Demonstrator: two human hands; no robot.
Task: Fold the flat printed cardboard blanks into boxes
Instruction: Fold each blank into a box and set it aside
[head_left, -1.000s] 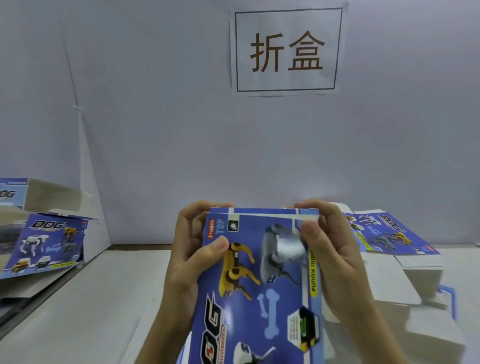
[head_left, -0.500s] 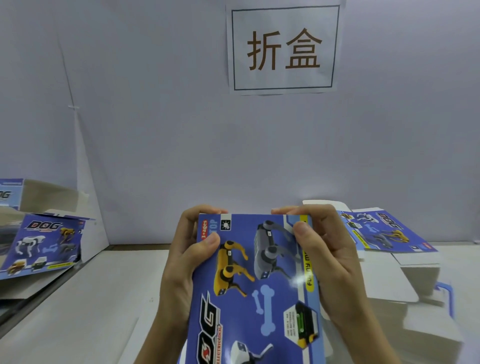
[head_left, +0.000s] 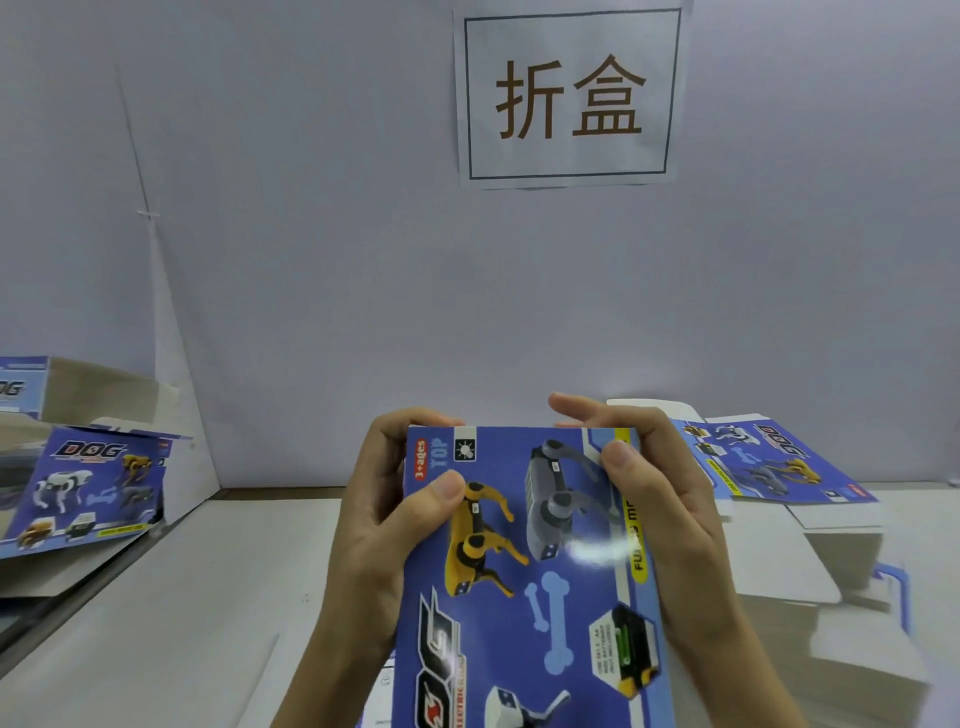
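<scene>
I hold a blue printed cardboard box (head_left: 540, 587) with robot dogs on it, upright in front of me, its printed face toward me. My left hand (head_left: 384, 525) grips its left edge, thumb on the yellow dog and fingers curled over the top left corner. My right hand (head_left: 660, 499) grips the right edge, thumb on the print near the top and fingers curled behind the top. The box's far end is hidden behind its front face.
Folded dog boxes (head_left: 83, 483) are piled at the left against the wall. At the right lies a stack of flat blanks (head_left: 769, 467) over pale cardboard. A paper sign (head_left: 569, 93) hangs on the wall. The white table (head_left: 208, 597) lies below.
The blue strip of flap seen at the box's top a second ago has gone out of sight behind the front. Both hands keep their grip; the fingers now curl over the top edge.
</scene>
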